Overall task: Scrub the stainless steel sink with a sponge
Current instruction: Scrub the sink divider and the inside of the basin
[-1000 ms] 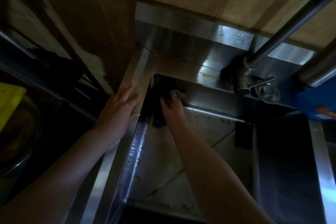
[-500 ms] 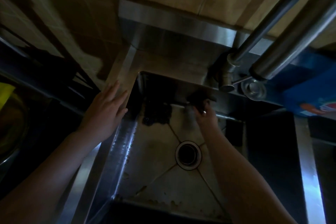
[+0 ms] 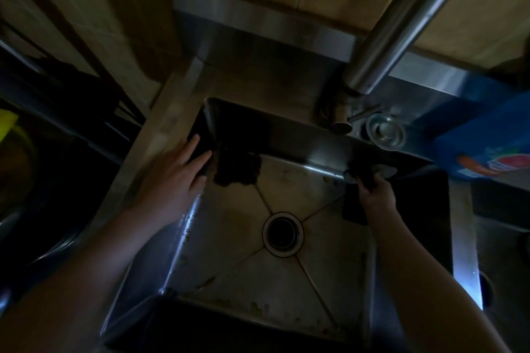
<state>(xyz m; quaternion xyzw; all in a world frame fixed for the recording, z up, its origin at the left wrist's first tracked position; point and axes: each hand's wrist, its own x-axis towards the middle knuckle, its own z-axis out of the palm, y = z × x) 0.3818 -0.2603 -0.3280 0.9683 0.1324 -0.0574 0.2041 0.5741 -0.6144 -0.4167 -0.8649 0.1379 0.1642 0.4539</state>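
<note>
The right hand (image 3: 374, 195) curls around a dark sponge (image 3: 363, 173) — fingers closed over its top, the pad pressed into the far right corner of the sink (image 3: 321, 149), where the back wall meets the floor of the basin. The sponge is nearly black in this dim light and its edges are hard to make out; a paler patch shows just beyond it at the corner. The left hand (image 3: 177, 169) holds nothing: it lies flat and spread on the left rim, fingertips reaching over the edge toward the far left corner. Just beside those fingertips a dark blotch (image 3: 236, 167) sits low on the basin's back-left corner; whether it is grime or a shadow cannot be told. The round drain (image 3: 283, 233) lies at the centre of the floor, with 4 creases running out from it toward the corners, and brownish specks gather along the near edge. A thick steel tube (image 3: 401, 26) crosses the upper right, above the tap base (image 3: 342, 119) on the back ledge, and a round metal cap (image 3: 385, 132) rests beside that — next to a blue box (image 3: 487, 137).
</note>
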